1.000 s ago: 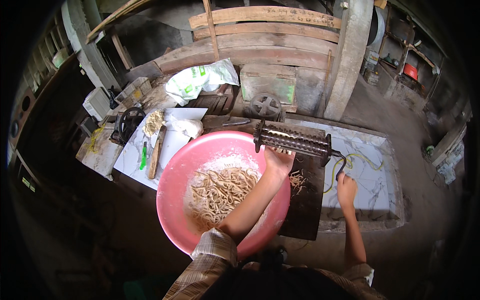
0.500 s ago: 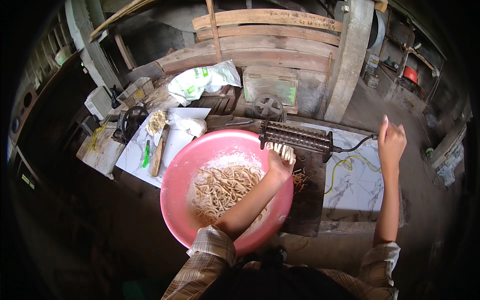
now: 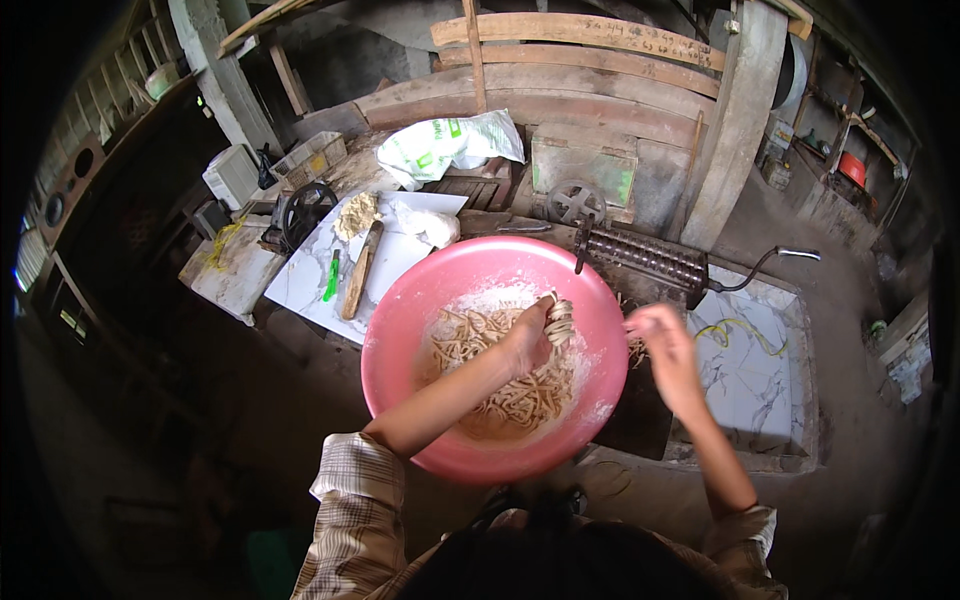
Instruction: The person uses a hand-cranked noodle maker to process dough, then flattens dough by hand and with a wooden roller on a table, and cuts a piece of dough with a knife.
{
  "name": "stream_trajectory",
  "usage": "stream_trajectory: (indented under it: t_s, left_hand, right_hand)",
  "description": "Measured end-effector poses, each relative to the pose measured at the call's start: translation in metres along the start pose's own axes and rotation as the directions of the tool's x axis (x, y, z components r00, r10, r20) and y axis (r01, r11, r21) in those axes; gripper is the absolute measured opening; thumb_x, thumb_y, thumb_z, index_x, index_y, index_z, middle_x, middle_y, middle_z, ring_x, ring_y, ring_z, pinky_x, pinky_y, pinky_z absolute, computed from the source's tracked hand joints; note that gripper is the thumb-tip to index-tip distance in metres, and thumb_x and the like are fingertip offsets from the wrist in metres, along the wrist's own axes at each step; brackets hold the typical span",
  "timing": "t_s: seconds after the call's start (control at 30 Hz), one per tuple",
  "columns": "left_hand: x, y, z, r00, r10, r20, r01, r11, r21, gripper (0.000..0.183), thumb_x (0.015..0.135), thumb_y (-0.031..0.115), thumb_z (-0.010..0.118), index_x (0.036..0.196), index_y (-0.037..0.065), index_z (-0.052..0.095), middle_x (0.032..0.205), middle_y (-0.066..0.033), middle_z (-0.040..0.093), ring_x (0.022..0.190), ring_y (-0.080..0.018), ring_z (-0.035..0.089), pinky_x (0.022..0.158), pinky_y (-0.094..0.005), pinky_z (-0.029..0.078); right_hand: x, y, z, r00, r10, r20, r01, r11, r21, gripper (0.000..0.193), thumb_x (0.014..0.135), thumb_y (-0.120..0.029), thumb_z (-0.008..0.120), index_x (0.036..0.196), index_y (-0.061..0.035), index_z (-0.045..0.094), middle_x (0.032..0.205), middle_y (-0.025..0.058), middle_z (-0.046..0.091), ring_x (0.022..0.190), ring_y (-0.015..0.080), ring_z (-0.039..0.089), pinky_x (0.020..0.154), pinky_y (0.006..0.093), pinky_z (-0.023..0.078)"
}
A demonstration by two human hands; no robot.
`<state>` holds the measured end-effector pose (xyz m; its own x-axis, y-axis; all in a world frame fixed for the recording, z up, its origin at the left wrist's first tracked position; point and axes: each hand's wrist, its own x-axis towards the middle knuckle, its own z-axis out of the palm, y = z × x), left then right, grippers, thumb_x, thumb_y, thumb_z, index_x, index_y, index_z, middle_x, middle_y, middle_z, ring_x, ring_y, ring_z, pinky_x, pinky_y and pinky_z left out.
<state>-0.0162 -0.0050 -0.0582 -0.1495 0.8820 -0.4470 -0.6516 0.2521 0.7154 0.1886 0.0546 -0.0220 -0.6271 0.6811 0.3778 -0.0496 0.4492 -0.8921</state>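
Note:
My left hand (image 3: 528,338) is closed on a small bundle of pale dough strips (image 3: 560,322), inside a wide pink basin (image 3: 393,345). Below it, floured noodle-like strips (image 3: 470,337) lie heaped in the bowl with loose white flour. Just beyond the basin's right rim hovers my right hand (image 3: 668,345), empty of the crank; motion blurs its fingers. Behind the basin at right sits a dark, ridged roller machine (image 3: 648,262) with a bent crank handle (image 3: 765,262), which no hand touches.
On a marbled board (image 3: 310,262) at left lie a dough lump (image 3: 357,214), a wooden stick (image 3: 362,270), a green-handled tool (image 3: 332,275) and a white bag (image 3: 430,225). A white-and-green sack (image 3: 450,145) rests behind. A yellow cord (image 3: 735,330) curls over the tiled surface at right.
My left hand has brought the dough strips from under the roller down into the basin. My right hand has let go of the crank and moved left toward the basin's rim.

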Motion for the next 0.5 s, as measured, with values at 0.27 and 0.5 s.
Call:
stream_trajectory:
  t_s: [0.27,0.5]
  left_hand:
    - [-0.042,0.043,-0.052,0.985,0.148,0.092,-0.173,0.893,0.416,0.028,0.089,0.011,0.059,0.114,0.0,0.056,0.101,-0.0063,0.063,0.087,-0.0127,0.06,0.068,-0.0254,0.053]
    - [-0.054,0.063,-0.108,0.9,0.41,0.149,-0.35,0.474,0.808,0.019,0.085,0.009,0.065,0.104,0.007,0.064,0.093,-0.0016,0.064,0.08,-0.0071,0.059,0.062,-0.0208,0.048]
  right_hand:
    - [0.022,0.056,0.108,0.792,0.401,0.46,-0.594,0.335,0.731,0.035,0.093,-0.015,0.055,0.126,-0.0072,0.044,0.113,0.0103,0.053,0.104,0.0216,0.056,0.091,0.0382,0.049]
    - [0.047,0.032,0.136,0.879,0.394,0.269,-0.476,0.701,0.53,0.015,0.09,-0.013,0.061,0.102,-0.0049,0.055,0.084,0.0013,0.053,0.073,0.0076,0.053,0.063,0.0227,0.046]
